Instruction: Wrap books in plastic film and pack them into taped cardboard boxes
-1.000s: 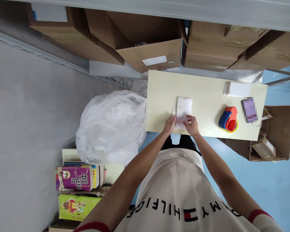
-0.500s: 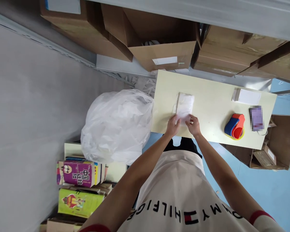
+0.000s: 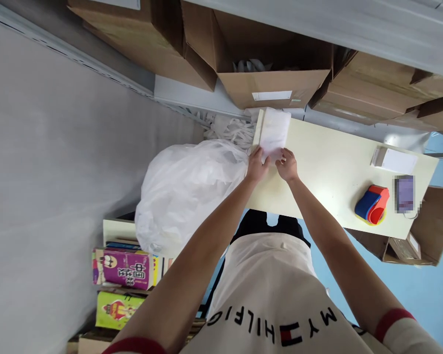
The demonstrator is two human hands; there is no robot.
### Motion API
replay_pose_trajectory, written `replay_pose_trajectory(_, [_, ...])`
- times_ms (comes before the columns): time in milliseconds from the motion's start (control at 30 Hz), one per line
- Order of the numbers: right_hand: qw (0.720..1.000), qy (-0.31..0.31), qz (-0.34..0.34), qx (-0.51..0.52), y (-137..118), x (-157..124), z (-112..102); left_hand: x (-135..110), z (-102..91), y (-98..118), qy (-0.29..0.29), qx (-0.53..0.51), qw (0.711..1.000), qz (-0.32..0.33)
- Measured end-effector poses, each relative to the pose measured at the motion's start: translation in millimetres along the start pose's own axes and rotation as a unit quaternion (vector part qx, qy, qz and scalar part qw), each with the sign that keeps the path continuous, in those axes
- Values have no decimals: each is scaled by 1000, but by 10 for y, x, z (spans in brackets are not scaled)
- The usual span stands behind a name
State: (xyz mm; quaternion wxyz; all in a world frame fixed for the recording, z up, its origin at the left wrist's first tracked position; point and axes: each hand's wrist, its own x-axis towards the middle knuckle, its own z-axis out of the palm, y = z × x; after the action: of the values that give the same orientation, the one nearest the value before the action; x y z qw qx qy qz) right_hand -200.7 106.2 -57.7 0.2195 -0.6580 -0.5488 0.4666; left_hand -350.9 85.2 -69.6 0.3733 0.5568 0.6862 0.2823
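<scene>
A flat white packet in thin clear plastic (image 3: 275, 130) is at the far left corner of the cream table (image 3: 317, 167). My left hand (image 3: 257, 165) is closed on the near left corner of the packet. My right hand (image 3: 287, 165) pinches its near right corner, fingers curled inward. Whether the packet rests on the tabletop or is slightly raised, I cannot tell. Left of the table bulges a big translucent plastic bag (image 3: 192, 191) with white items inside.
Right on the table are a red and blue tape dispenser (image 3: 372, 204), a white box (image 3: 395, 161) and a blurred purple item (image 3: 404, 193). Cardboard boxes (image 3: 273, 83) line the shelf behind. An open carton (image 3: 437, 221) stands at right; books (image 3: 125, 268) are stacked lower left.
Both hands have moved forward with the packet, from the table's middle left to its far left corner. The camera view has shifted a little as well.
</scene>
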Motion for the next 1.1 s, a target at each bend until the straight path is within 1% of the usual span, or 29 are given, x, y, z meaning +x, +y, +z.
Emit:
replay_pose_trajectory(200, [999, -4, -2, -39, -64, 2, -28, -38, -20, -27, -22, 31, 999, 7])
replay_pose_trajectory(267, [999, -6, 12, -37, -112, -42, -47, -66, -1, -39, -27, 31, 999, 8])
replay_pose_trajectory(367, [998, -2, 58, -6, -187, -192, -89, -134, 28, -50, -21, 25, 999, 8])
replay_pose_trajectory(467, [994, 5, 94, 47, -224, -453, -195, -278, 35, -25, -11, 14, 1000, 13])
replay_pose_trajectory(567, [988, 8, 124, 88, -195, -765, -381, -487, 27, 56, -13, 6, 1000, 19])
replay_pose_trajectory(667, [982, 12, 153, 112, -132, -1056, -607, -708, 13, 203, -20, -3, 1000, 10])
replay_pose_trajectory(733, [979, 15, 157, 130, -98, -1216, -749, -847, -3, 338, -25, -14, 1000, 2])
replay_pose_trajectory(800, [979, 6, 144, 145, -79, -1340, -871, -994, -30, 487, -23, -26, 999, -7])
replay_pose_trajectory(867, [982, -21, 117, 147, -73, -1420, -968, -1168, -64, 622, -12, -40, 999, -23])
replay_pose_trajectory(933, [984, -65, 87, 141, -80, -1462, -1035, -1382, -99, 719, 2, -63, 997, -54])
replay_pose_trajectory(1033, [981, -137, 57, 125, -123, -1489, -1079, -1773, -151, 782, 26, -100, 988, -114])
replay_pose_trajectory(1100, [977, -174, 39, 116, -166, -1517, -1072, -2061, -190, 798, 53, -114, 981, -147])
